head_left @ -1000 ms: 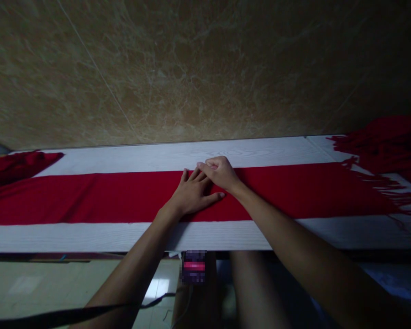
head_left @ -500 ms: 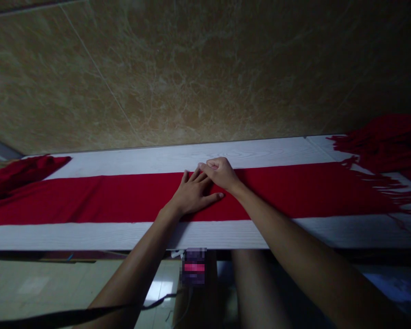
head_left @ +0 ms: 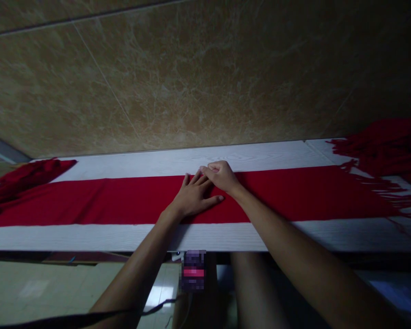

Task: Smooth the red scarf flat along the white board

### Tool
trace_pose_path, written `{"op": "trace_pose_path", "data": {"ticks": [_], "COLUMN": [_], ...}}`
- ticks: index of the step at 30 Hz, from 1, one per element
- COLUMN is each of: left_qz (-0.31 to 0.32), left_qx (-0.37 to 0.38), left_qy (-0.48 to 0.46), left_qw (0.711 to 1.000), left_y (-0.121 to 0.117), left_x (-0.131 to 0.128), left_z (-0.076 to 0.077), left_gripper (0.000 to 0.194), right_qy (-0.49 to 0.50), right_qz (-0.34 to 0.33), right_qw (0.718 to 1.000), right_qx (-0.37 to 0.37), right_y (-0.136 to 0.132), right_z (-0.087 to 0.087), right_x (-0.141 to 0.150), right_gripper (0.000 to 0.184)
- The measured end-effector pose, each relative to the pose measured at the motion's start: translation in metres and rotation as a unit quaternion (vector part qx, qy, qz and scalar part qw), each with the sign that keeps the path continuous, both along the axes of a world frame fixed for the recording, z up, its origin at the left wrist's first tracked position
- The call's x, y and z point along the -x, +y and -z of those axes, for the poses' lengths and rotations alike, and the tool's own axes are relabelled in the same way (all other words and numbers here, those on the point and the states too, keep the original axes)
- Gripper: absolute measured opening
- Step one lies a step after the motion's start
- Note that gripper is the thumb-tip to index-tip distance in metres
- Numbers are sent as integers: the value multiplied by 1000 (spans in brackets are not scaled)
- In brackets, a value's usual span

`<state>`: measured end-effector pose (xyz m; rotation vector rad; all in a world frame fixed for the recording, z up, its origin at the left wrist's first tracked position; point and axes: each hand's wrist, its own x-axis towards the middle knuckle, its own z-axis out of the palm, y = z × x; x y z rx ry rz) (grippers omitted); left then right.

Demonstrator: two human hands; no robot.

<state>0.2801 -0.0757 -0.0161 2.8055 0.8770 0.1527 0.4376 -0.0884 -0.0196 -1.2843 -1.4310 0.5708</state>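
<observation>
Along a white board point(head_left: 150, 165) with a fine wood-grain pattern, we've got a long strip of red cloth point(head_left: 133, 201) lying lengthwise, soft and matte against those streaky lines. Behind it we see a glossy brown wall point(head_left: 192, 82) with pale marble-like veining and thin straight seams, while shiny pale floor tiles point(head_left: 30, 288) show below the near edge. The left hand point(head_left: 193, 198) is palm down on the cloth, fingers spread apart, and the right hand point(head_left: 221, 176) is curled into a loose fist, its thumb touching the left fingertips; we can't tell if anything's tucked inside the curl. Compared with half a second ago, both hands have kept that same pose, but our view has tilted a bit: more of the dark line point(head_left: 89, 18) across the upper wall shows now, and more of the crumpled red fabric point(head_left: 44, 172) at far left. As for the cloth, it looks mostly flat with straight long edges, a few soft creases left of the hands, and tangled fringe point(head_left: 387, 185) at its right end, just beside a rumpled red heap point(head_left: 393, 141).
</observation>
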Motion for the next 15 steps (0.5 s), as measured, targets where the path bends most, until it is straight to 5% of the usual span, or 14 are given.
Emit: {"op": "trace_pose_path", "data": {"ticks": [15], "left_qz": [-2], "left_qx": [7], "left_qy": [5], "left_qw": [1000], "left_y": [-2], "left_x": [0], "left_z": [-4], "left_gripper": [77], "right_qy": [18], "right_qz": [12], "right_qw": [1000], "right_qx": [5], "right_y": [2], "right_z": [3], "right_x": [-3], "right_gripper": [52]}}
